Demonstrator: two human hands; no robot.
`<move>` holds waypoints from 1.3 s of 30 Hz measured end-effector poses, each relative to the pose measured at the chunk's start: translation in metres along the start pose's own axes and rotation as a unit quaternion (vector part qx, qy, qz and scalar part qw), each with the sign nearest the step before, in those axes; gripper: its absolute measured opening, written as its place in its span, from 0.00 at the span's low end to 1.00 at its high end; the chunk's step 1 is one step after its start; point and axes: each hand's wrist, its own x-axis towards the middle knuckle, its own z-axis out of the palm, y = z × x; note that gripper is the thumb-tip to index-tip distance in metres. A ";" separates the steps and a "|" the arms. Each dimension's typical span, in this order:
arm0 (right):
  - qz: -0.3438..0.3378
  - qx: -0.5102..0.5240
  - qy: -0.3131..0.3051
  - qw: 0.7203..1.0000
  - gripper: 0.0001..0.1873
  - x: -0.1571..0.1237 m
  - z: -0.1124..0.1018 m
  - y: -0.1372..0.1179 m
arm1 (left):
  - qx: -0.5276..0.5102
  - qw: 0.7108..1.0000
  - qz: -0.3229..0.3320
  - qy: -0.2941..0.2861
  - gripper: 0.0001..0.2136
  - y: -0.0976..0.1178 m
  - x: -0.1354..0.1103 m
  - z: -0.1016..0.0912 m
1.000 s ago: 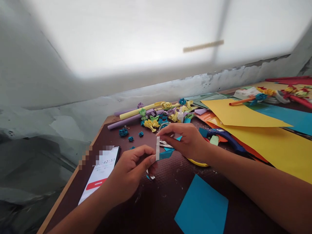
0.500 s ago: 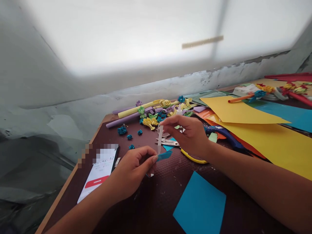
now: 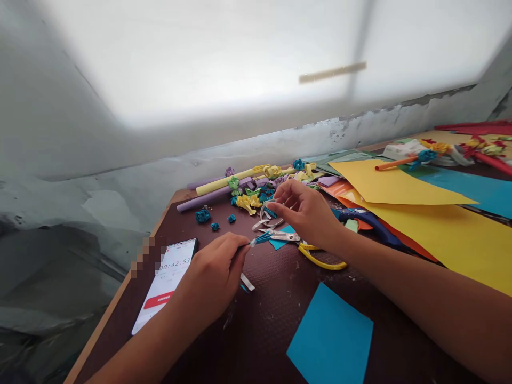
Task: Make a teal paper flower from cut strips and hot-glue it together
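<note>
You can read one thing only: the black smartphone with a white screen (image 3: 166, 285), lying flat just left of your left hand (image 3: 216, 272), shows a timer reading 00:42:53 near its top edge. The lettering on the red button lower down that screen is too small to read.

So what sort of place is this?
Probably a home craft table against a rough wall: coloured paper sheets, little rolled paper flowers, scissors and a glue gun lie on it. The left hand pinches a blue paper strip.
</note>
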 end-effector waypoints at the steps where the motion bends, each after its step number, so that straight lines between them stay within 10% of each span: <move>1: -0.038 0.007 -0.018 0.999 0.13 -0.003 0.000 -0.005 | 0.001 1.000 -0.007 -0.005 0.08 0.000 0.000 0.000; 7: -0.213 -0.078 -0.128 0.965 0.17 -0.019 0.008 -0.016 | -0.023 0.999 -0.032 -0.023 0.08 0.006 0.001 0.000; 23: -0.246 -0.155 -0.145 0.946 0.06 -0.013 0.005 -0.013 | -0.038 0.994 -0.071 -0.071 0.09 0.007 0.002 -0.001; 39: -0.332 -0.271 -0.244 0.870 0.10 -0.014 0.002 -0.018 | -0.055 0.977 -0.128 -0.161 0.11 0.012 0.003 -0.003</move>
